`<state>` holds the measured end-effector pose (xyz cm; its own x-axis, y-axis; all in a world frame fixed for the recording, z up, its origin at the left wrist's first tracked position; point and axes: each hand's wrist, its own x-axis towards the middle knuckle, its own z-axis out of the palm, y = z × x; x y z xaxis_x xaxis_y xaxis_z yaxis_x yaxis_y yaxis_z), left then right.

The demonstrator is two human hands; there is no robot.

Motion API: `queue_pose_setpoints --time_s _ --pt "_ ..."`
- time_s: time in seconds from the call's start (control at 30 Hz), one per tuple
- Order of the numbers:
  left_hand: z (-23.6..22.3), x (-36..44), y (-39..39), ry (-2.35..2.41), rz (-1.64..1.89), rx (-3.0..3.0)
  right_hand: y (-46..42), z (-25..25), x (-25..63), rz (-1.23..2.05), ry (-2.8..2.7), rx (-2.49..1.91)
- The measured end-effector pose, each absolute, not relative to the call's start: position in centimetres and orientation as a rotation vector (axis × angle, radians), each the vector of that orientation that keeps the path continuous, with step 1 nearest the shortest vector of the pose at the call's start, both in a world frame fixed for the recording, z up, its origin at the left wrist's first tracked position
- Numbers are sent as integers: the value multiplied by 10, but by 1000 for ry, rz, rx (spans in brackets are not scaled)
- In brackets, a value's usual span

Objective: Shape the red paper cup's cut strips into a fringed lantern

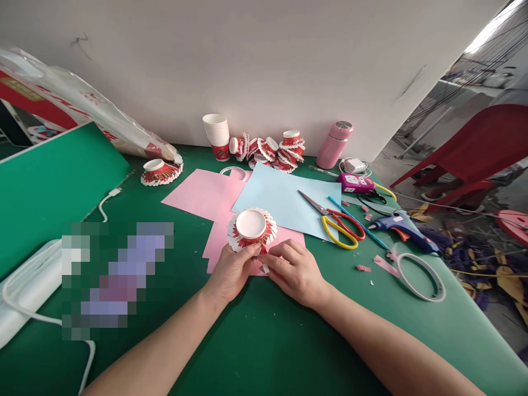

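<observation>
A red and white paper cup (251,224), its wall cut into strips that flare out around the white base, is upside down in front of me. My left hand (232,272) grips the near left edge of its fringe between thumb and fingers. At the near right edge, my right hand (295,272) pinches one of the cup's strips, and a small white end shows by the fingertips. Beneath the cup lie pink paper sheets (202,192) and a light blue sheet (276,192). Scissors (336,223) with yellow and red handles rest on the blue sheet's right side.
Stacked paper cups (216,132), several cut cups (270,148) and a pink flask (335,144) stand along the wall. Another cut cup (159,170) sits left. On the right lie a blue glue gun (402,225), a tape roll (421,278) and a purple box (355,183).
</observation>
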<state>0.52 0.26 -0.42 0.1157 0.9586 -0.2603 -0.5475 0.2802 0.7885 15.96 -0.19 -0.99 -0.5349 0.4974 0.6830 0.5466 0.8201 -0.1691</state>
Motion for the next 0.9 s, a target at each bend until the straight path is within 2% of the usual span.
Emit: queue_pose_setpoints --time_s 0.5,0.77,0.9 --pt "-3 7 0 875 1184 571 -4 -10 155 -11 -2022 -813" --pt "-1 9 1 817 1212 565 -6 -14 152 351 -1905 -936" --pt "-2 9 1 798 1200 604 -6 -15 151 372 -1899 -958"
